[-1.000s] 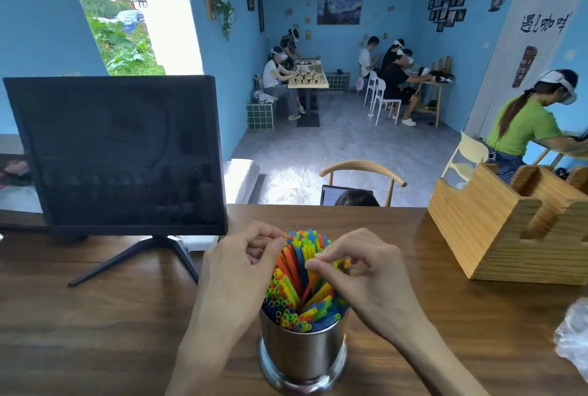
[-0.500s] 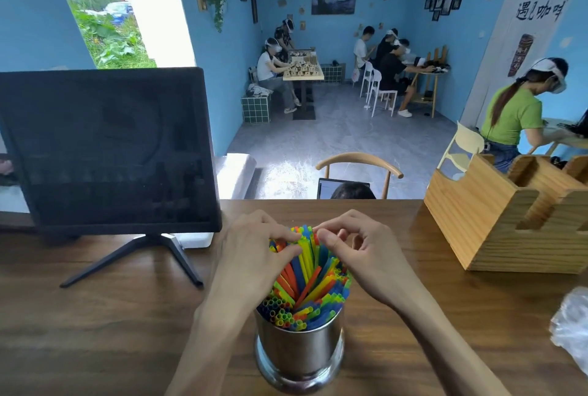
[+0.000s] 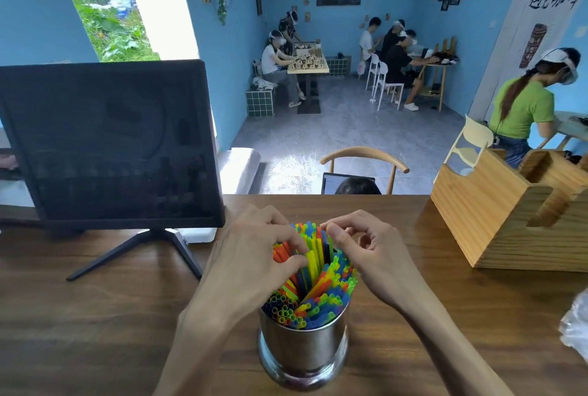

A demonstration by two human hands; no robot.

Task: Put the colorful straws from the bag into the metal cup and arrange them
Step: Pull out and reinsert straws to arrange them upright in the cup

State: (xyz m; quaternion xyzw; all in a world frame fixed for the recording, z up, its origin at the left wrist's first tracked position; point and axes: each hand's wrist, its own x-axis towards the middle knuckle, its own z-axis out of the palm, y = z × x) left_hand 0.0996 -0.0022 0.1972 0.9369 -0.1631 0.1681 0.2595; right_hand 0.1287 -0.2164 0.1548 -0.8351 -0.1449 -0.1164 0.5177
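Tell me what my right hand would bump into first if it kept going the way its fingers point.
Probably the left hand. The right hand points leftward over the straws, fingertips already at their tops; depth between the hands is unclear.

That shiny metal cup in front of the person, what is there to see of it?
The metal cup is a round, straight-walled container that looks like polished steel, with a wider reflective foot. It stands upright on the wooden table, near its front edge. It is packed with colorful straws that fan out above its rim. The left hand and right hand work among the straw tops; neither is seen touching the cup itself.
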